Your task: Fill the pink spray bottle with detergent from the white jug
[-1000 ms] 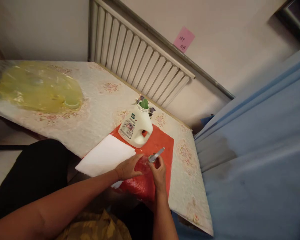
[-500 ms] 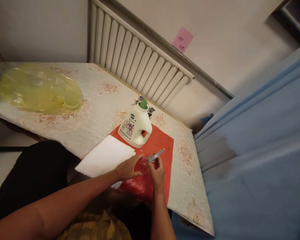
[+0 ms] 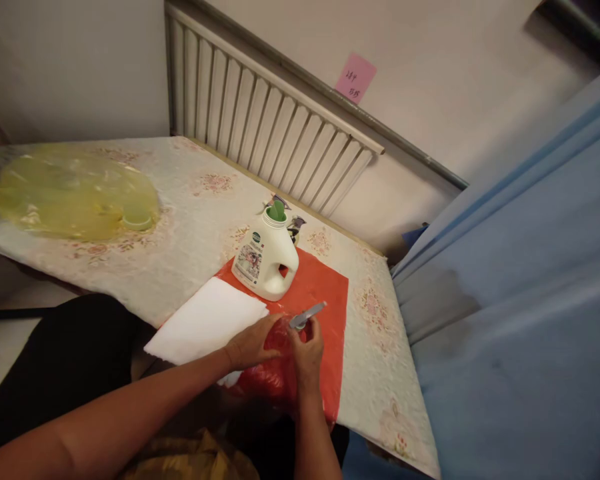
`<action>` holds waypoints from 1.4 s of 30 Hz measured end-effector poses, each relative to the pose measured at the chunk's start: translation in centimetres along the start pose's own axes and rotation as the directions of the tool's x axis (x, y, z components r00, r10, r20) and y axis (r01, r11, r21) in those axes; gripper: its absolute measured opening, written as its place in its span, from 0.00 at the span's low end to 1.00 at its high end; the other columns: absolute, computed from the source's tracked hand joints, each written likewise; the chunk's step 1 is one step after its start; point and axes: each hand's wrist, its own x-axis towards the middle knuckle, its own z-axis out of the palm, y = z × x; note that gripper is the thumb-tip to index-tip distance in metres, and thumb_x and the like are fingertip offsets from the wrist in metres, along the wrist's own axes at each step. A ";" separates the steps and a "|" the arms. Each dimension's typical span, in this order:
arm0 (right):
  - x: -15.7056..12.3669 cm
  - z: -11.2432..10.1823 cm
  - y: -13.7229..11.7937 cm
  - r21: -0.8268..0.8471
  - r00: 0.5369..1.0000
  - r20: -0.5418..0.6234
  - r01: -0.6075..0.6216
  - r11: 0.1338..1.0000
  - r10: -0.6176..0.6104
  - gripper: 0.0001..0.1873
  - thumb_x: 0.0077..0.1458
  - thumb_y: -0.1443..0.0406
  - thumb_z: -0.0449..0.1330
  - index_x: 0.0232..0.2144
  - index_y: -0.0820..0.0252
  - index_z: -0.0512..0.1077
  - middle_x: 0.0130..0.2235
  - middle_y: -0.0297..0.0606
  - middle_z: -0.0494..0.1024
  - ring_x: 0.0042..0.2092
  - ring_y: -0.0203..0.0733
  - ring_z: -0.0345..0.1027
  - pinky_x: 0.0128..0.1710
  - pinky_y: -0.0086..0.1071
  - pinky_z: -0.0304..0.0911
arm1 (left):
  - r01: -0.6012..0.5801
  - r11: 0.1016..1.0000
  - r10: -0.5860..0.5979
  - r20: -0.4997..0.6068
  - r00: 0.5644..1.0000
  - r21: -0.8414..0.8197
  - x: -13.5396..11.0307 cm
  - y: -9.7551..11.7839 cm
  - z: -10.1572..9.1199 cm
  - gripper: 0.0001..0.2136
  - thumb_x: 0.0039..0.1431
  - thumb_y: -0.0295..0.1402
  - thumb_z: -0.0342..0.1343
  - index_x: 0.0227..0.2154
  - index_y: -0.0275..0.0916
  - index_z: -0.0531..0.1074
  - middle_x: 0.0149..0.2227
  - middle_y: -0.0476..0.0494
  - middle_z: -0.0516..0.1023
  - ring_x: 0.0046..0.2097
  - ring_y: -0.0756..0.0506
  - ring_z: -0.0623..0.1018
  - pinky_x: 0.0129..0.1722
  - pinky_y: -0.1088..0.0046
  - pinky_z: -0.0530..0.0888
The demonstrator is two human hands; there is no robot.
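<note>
Our left hand point(image 3: 253, 343) is closed around the body of a clear bottle point(image 3: 279, 335), pinning it low against the table edge. Our right hand point(image 3: 307, 348) is shut on its top, thumb and fingertips pinching the base of the grey sprayer head point(image 3: 307, 315), whose nozzle pokes up and to the right. The bottle lies tilted between the two hands, half over the red sheet point(image 3: 327, 293), and the red shows through it, so we cannot tell how full it is.

By the look of it, we are working the sprayer head at the bottle's neck. Whether it is going on or coming off, the view does not show. Either way, the neck wants a firm counter-hold from the left hand and a square, steady twist from the right, since a thin clear bottle will flex if squeezed hard.

Just beyond the hands, the white detergent jug point(image 3: 265, 260) stands upright on the far part of the red sheet, its green spout uncapped. Two small grey trigger-like parts sit just behind it, too small to make out. A white folded sheet point(image 3: 205, 320) lies to the left, overlapping the red one and touching our left wrist.

Further out, a yellow plastic bag point(image 3: 70, 200) sprawls across the far left of the floral tablecloth point(image 3: 190, 213). A radiator point(image 3: 270, 127) runs along the wall with a pink note point(image 3: 355, 77) above it, and blue cloth point(image 3: 520, 267) fills the right.
</note>
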 end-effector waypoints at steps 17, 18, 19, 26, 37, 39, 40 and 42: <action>-0.5 0.4 -1.2 -0.004 0.999 -0.024 -0.044 0.999 0.044 0.14 0.50 0.59 0.65 0.39 0.60 0.73 0.37 0.38 0.77 0.38 0.44 0.70 0.40 0.36 0.65 | 0.047 0.996 -0.046 -0.011 0.999 0.077 -0.4 -0.5 0.4 0.41 0.57 0.44 0.62 0.67 0.42 0.48 0.64 0.32 0.64 0.64 0.33 0.67 0.63 0.50 0.65; -0.5 0.2 -1.3 -0.007 1.000 -0.002 -0.004 1.000 0.004 0.14 0.52 0.59 0.64 0.39 0.60 0.74 0.37 0.38 0.77 0.38 0.45 0.70 0.40 0.36 0.65 | 0.033 0.996 -0.032 -0.011 0.999 0.082 -0.4 -0.6 0.4 0.41 0.57 0.45 0.62 0.68 0.43 0.47 0.65 0.32 0.64 0.64 0.33 0.67 0.63 0.49 0.65; -0.5 0.0 -1.3 -0.006 0.999 0.019 0.037 0.999 -0.037 0.12 0.53 0.59 0.63 0.38 0.60 0.74 0.37 0.38 0.77 0.38 0.44 0.70 0.41 0.36 0.65 | 0.023 0.996 -0.022 -0.009 1.000 0.084 -0.5 -0.6 0.4 0.41 0.58 0.45 0.62 0.68 0.43 0.47 0.65 0.32 0.63 0.64 0.33 0.67 0.64 0.49 0.65; -0.7 0.0 -0.6 0.018 1.000 0.019 0.017 1.000 -0.017 0.11 0.55 0.57 0.64 0.34 0.58 0.74 0.33 0.35 0.77 0.35 0.42 0.70 0.38 0.33 0.65 | 0.036 0.995 -0.037 0.011 0.999 0.098 -0.8 -1.4 0.6 0.41 0.58 0.47 0.61 0.68 0.43 0.46 0.65 0.32 0.63 0.65 0.32 0.66 0.64 0.50 0.65; -1.7 0.0 0.6 -0.046 0.999 -0.033 -0.025 0.999 0.024 0.26 0.51 0.54 0.66 0.48 0.63 0.73 0.46 0.48 0.80 0.47 0.51 0.74 0.47 0.40 0.67 | 0.096 0.995 -0.097 0.064 0.993 0.016 -0.6 -0.8 0.4 0.45 0.57 0.44 0.62 0.70 0.45 0.40 0.69 0.34 0.57 0.67 0.34 0.63 0.66 0.52 0.61; -2.3 0.0 1.1 -0.080 0.996 -0.069 -0.064 0.995 0.059 0.29 0.50 0.54 0.66 0.50 0.64 0.72 0.51 0.52 0.78 0.51 0.54 0.73 0.51 0.43 0.66 | 0.114 0.993 -0.115 0.061 0.992 0.007 -0.7 -1.0 0.4 0.49 0.55 0.44 0.64 0.70 0.44 0.38 0.69 0.32 0.56 0.67 0.33 0.62 0.66 0.51 0.60; -2.5 -0.1 1.4 -0.098 0.994 -0.082 -0.082 0.992 0.074 0.30 0.49 0.54 0.67 0.51 0.64 0.72 0.52 0.53 0.78 0.53 0.56 0.72 0.53 0.45 0.65 | 0.123 0.992 -0.124 0.055 0.991 0.013 -0.8 -1.2 0.4 0.50 0.53 0.45 0.65 0.70 0.43 0.37 0.69 0.31 0.55 0.67 0.33 0.62 0.66 0.50 0.60; -3.1 0.0 2.1 -0.121 0.990 -0.102 -0.112 0.986 0.100 0.31 0.48 0.55 0.67 0.52 0.64 0.71 0.54 0.53 0.77 0.55 0.57 0.71 0.55 0.47 0.63 | 0.114 0.992 -0.116 0.050 0.992 0.044 -1.2 -1.5 0.1 0.51 0.52 0.46 0.66 0.70 0.42 0.38 0.69 0.29 0.55 0.68 0.32 0.60 0.66 0.48 0.59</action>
